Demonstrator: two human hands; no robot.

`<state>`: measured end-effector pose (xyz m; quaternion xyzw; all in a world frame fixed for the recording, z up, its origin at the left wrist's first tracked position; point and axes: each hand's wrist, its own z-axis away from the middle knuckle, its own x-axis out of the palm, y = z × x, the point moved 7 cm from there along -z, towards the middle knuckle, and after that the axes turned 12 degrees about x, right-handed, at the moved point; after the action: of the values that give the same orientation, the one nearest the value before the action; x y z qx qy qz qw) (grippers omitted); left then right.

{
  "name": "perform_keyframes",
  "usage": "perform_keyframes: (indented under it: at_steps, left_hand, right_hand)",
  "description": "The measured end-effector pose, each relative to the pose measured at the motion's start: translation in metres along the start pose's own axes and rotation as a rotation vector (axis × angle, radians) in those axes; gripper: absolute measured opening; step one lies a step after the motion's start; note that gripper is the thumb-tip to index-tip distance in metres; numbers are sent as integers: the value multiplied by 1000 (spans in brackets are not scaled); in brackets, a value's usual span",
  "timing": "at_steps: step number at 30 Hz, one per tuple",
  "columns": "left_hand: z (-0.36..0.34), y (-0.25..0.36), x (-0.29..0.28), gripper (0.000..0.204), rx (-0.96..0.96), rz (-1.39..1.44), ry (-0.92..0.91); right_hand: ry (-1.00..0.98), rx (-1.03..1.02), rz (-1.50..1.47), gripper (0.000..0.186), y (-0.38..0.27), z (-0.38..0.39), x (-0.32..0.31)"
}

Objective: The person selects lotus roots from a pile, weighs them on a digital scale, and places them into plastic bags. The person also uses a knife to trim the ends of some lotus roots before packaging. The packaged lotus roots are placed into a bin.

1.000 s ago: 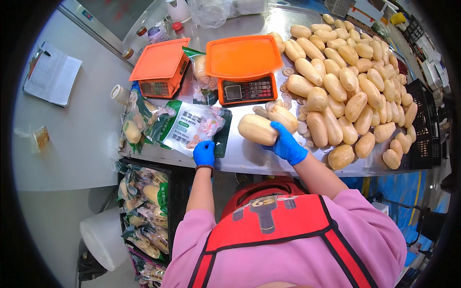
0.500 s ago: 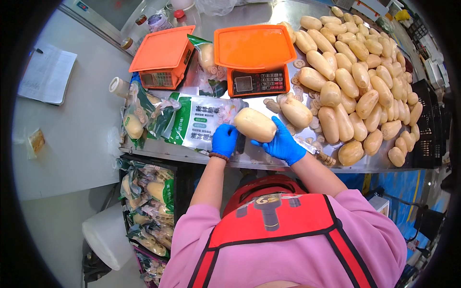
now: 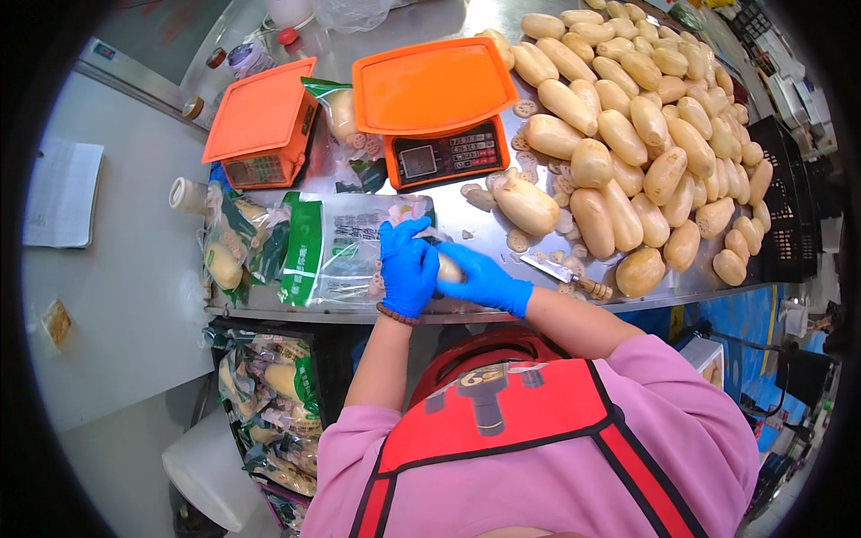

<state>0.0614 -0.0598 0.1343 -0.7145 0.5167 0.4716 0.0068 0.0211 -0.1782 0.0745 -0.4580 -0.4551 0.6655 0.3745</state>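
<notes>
Evidently, at the far left, well apart from the left fingers, a filled bag (image 3: 224, 266) rests on the table (image 3: 489, 22). Closer in, just left of those fingers, lies a flat bag with a green band (image 3: 302, 255). The left hand (image 3: 408, 260) covers its right end, fingers extended and slightly parted; whether they pinch the film cannot be told. Between the two hands sits a peeled lotus root (image 3: 449, 269), gripped by the right hand (image 3: 487, 280), whose fingers curve over it. Its long axis is largely hidden. Judged decisive: the root sits at the bag's covered right end, right hand nearer; whether it enters the bag is hidden. Right of the right fingers, clear of them, lies a knife (image 3: 547, 267); farther right, a heap of roots (image 3: 621, 134).
</notes>
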Motion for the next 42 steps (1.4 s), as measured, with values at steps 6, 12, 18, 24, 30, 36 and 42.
perform_keyframes:
  at_steps: [6, 12, 18, 24, 30, 36, 42]
  left_hand:
    - [13, 4, 3, 7, -183, 307, 102]
    - [8, 27, -1, 6, -86, 165, 67]
    - [34, 2, -15, 6, -229, 197, 177]
    - [12, 23, 7, 7, -92, 214, 30]
    - [57, 12, -29, 11, -467, 206, 512]
    - [161, -54, 43, 13, -1332, 1151, 488]
    - [135, -46, 31, 17, -1136, 900, -31]
  right_hand:
    - [-62, 424, -936, 53, 27, -23, 9]
    - [-152, 176, -733, 56, 32, -27, 42]
    - [-103, 155, -24, 58, 39, -29, 26]
    - [-156, 333, -806, 41, 46, -46, 60]
    - [81, 327, -400, 33, 32, -59, 35]
    - [-48, 378, -675, 38, 55, -77, 67]
    - [32, 189, -169, 38, 55, -91, 77]
